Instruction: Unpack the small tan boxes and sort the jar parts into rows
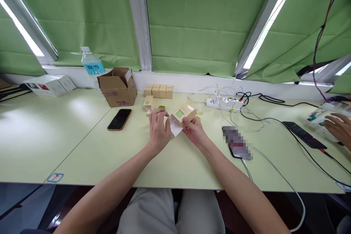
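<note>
R hand (194, 131) curled round box (185, 113), thumb on side; L hand (159, 131) fingers part-bent at white flap (175, 127), grip unclear. Small boxes (159, 91) behind, phone (119, 119) to L.

The single view looks from the wearer's head, above the near side of the desk (131, 157), facing forward toward 12 o'clock and tilted down. It is wide: blinds (211, 18) fill the far side at 12 o'clock, and the wearer's thighs (150, 210) show at 6. The left hand (159, 129), right hand (194, 130) and box (183, 114) sit near the centre, about at arm's reach, with forearms entering from 7 and 5 o'clock. The frame's edge cuts another person's hand (340, 128) at 3 o'clock.
</note>
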Demonstrator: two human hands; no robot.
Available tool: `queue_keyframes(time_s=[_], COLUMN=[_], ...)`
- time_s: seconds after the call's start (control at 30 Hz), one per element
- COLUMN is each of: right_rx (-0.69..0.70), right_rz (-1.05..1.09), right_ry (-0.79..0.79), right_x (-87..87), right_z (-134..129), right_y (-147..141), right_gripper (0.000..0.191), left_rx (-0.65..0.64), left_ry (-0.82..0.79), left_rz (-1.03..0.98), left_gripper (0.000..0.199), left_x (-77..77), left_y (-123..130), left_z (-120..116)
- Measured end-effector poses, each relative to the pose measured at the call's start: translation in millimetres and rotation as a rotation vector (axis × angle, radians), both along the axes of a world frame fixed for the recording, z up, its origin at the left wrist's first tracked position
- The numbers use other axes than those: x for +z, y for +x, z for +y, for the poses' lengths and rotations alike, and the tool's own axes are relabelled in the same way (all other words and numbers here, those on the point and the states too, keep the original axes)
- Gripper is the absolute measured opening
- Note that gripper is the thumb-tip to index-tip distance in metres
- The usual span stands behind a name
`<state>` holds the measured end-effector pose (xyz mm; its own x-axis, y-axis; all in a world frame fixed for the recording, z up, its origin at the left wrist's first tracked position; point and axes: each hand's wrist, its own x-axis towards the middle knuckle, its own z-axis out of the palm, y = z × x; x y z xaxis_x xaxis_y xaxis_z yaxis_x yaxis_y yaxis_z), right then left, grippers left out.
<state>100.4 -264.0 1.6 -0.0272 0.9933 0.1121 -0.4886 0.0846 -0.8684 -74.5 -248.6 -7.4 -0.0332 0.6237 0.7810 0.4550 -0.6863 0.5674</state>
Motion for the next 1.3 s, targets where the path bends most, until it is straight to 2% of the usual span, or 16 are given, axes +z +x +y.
queue_keyframes(time_s=[0.07,0.2,0.47,0.53,0.57,0.67,0.73,1.0,1.17,1.3], right_rx=[0.004,-0.011,-0.170,-0.190,-0.198,-0.204,-0.199,-0.235,-0.186,-0.100], right_rz=[-0.002,-0.002,-0.046,-0.093,-0.117,-0.188,-0.230,-0.323,-0.344,-0.279], right_ry=[0.012,0.020,-0.035,-0.048,-0.049,-0.023,0.002,0.017,-0.007,-0.012], right_x=[-0.8,-1.7,-3.5,-5.1,-6.1,-9.5,-11.8,-20.4,-22.0,-20.4], right_z=[0,0,1,1,1,2,3,5,6,5], right_y=[-2,-3,6,7,7,5,3,0,0,0], right_gripper=[0.064,0.064,0.058,0.058,0.058,0.055,0.052,0.041,0.048,0.067], left_rx=[0.020,-0.077,-0.407,-0.415,-0.416,-0.464,-0.501,-0.451,-0.458,-0.472], left_ry=[0.055,0.044,-0.265,-0.329,-0.375,-0.559,-0.649,-0.718,-0.763,-0.809], left_rz=[0.033,0.093,0.038,-0.076,-0.156,-0.322,-0.308,-0.229,-0.250,-0.308], left_gripper=[0.015,0.031,0.016,0.006,0.009,0.042,0.051,0.041,0.042,0.051], left_x=[1.3,-0.6,-1.8,0.5,1.3,1.3,-1.0,-12.7,-13.2,-7.8], left_y=[-1,-1,2,2,3,3,2,-3,-5,-8], left_z=[1,2,-5,-5,-4,4,11,26,28,26])
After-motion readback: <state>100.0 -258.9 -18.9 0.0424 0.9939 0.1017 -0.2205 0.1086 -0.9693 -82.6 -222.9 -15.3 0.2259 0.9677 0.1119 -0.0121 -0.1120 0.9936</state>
